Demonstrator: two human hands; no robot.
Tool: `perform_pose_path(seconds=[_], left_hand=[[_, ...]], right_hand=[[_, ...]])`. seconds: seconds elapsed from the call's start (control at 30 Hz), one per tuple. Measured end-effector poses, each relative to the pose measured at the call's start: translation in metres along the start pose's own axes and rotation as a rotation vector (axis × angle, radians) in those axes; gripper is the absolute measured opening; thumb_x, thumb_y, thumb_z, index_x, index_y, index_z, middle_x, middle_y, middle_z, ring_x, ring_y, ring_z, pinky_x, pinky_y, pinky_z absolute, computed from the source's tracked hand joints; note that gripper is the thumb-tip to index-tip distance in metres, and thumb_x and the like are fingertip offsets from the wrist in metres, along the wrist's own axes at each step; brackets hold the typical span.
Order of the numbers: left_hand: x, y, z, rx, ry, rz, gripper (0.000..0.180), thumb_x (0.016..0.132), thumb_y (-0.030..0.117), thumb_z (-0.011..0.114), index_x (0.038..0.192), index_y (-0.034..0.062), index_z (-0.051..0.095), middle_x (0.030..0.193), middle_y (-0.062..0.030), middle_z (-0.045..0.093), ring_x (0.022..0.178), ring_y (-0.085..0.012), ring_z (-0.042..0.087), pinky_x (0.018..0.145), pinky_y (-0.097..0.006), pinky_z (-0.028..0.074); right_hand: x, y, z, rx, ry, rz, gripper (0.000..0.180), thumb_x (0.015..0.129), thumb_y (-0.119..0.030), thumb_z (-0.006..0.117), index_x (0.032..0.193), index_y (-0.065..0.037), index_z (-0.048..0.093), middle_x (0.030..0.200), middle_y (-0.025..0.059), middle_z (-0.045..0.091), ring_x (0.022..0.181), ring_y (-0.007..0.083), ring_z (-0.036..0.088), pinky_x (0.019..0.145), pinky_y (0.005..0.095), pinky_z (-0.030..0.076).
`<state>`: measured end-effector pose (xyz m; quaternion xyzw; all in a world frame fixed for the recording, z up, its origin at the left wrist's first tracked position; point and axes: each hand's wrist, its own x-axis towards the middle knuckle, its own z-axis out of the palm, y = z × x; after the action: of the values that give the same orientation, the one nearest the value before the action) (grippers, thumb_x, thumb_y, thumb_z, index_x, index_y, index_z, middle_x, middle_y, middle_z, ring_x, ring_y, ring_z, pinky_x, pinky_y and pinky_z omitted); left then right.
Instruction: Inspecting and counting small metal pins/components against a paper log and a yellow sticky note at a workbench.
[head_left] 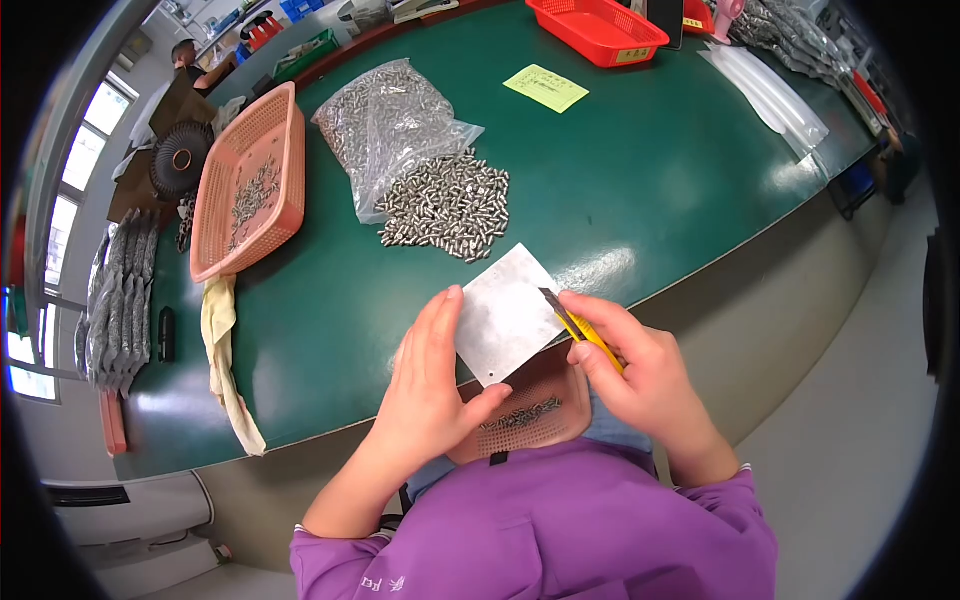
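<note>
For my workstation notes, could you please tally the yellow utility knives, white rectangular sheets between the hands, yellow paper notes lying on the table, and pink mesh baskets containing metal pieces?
Yellow utility knife, in the right hand: 1
White rectangular sheet: 1
Yellow paper note: 1
Pink mesh baskets: 2
Total: 5

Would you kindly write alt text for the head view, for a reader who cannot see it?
A person's right hand holds a yellow utility knife at the right edge of a white sheet, with the left hand along its left side. Beyond, small metal parts lie heaped beside a clear bag on a green table.
</note>
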<state>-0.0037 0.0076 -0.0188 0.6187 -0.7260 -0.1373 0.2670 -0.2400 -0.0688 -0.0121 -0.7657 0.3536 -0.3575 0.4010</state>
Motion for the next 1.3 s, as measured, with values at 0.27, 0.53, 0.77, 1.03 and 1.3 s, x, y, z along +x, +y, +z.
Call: perform_pose_path(seconds=[0.27,0.53,0.77,1.03,1.3], left_hand=[[0.025,-0.007,-0.012,-0.043,-0.070,0.058,0.097,0.075,0.019,0.085,0.154,-0.0004,0.031,0.152,-0.0229,0.041,0.138,-0.0424,0.044,0.113,-0.048,0.039],[0.074,-0.027,-0.015,0.116,0.153,0.045,0.018,0.082,0.006,0.074,0.100,0.0046,0.070,0.101,-0.0106,0.065,0.097,-0.0316,0.064,0.085,-0.042,0.052],[0.089,-0.033,-0.006,0.272,0.155,0.101,0.009,0.078,0.003,0.073,0.086,0.0038,0.068,0.088,-0.0098,0.063,0.087,-0.0316,0.064,0.077,-0.042,0.052],[0.062,0.003,-0.021,0.128,0.092,0.029,0.009,0.077,0.001,0.073,0.083,0.0025,0.066,0.085,-0.0091,0.063,0.080,-0.0266,0.065,0.071,-0.037,0.053],[0.036,0.012,0.003,0.061,0.104,-0.037,0.012,0.075,0.003,0.076,0.081,0.0048,0.066,0.085,-0.0084,0.063,0.082,-0.0303,0.062,0.072,-0.042,0.050]], right_hand=[[-0.002,0.004,0.006,-0.071,-0.048,-0.056,0.042,0.093,-0.008,0.064,0.135,-0.009,0.060,0.108,0.0171,0.073,0.087,0.0352,0.073,0.075,0.0402,0.058],[-0.004,0.004,0.013,-0.095,-0.177,-0.067,0.052,0.094,-0.008,0.061,0.146,-0.011,0.052,0.105,0.0159,0.069,0.082,0.0345,0.069,0.071,0.0433,0.057],[-0.007,0.006,0.012,0.009,-0.173,-0.041,0.053,0.094,-0.005,0.059,0.147,-0.011,0.051,0.104,0.0174,0.068,0.080,0.0345,0.069,0.069,0.0425,0.056],[-0.012,0.010,0.020,-0.026,-0.102,-0.076,0.048,0.093,-0.004,0.060,0.141,-0.010,0.055,0.095,0.0160,0.070,0.075,0.0352,0.069,0.065,0.0433,0.057],[-0.007,-0.005,0.019,-0.216,-0.171,-0.060,0.043,0.090,-0.002,0.063,0.133,-0.007,0.062,0.098,0.0138,0.072,0.076,0.0301,0.071,0.063,0.0389,0.059]])
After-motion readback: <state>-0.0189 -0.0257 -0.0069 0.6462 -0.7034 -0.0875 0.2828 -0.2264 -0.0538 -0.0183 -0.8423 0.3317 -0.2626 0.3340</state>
